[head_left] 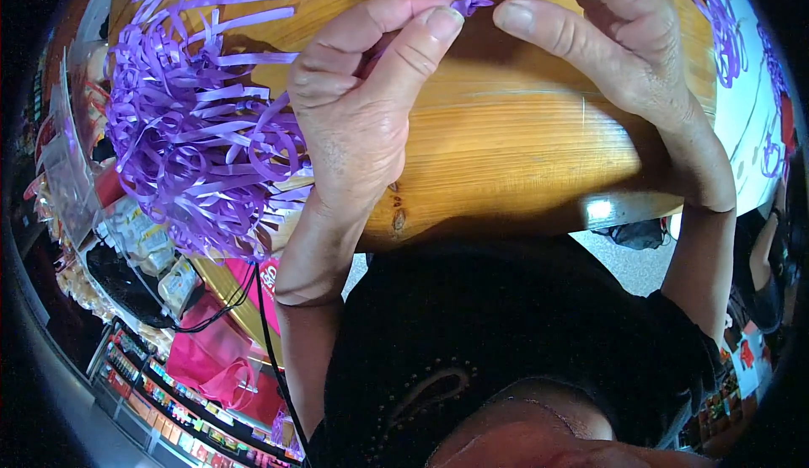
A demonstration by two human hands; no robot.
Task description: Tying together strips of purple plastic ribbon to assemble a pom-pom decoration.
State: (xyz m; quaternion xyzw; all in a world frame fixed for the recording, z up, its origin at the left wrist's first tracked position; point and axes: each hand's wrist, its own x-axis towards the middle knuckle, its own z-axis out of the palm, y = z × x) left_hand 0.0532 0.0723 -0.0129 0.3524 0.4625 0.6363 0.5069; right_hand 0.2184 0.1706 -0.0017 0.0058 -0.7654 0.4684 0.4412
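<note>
My left hand (358, 101) is raised over the wooden table, its thumb and forefinger pinching a small twisted piece of purple ribbon (472, 5). The ribbon's short end sticks out to the right of the fingertips; any rest of it is hidden in the hand. Close by on the right is my right hand (619, 38), thumb and bent fingers apart, nothing visible between them. Its fingertips are slightly blurred near the upper edge, beside the ribbon end. A big tangled heap of purple ribbon strips (198, 131) lies left of my left hand, with cut ends pointing toward it.
The wooden table (497, 148) curves in front of me. More purple ribbon (716, 30) lies on a white surface (758, 131) at the right. Left of the table are plastic bags (139, 232), a bright pink bag (211, 354), a black cord (263, 325) and stocked shelves (181, 396).
</note>
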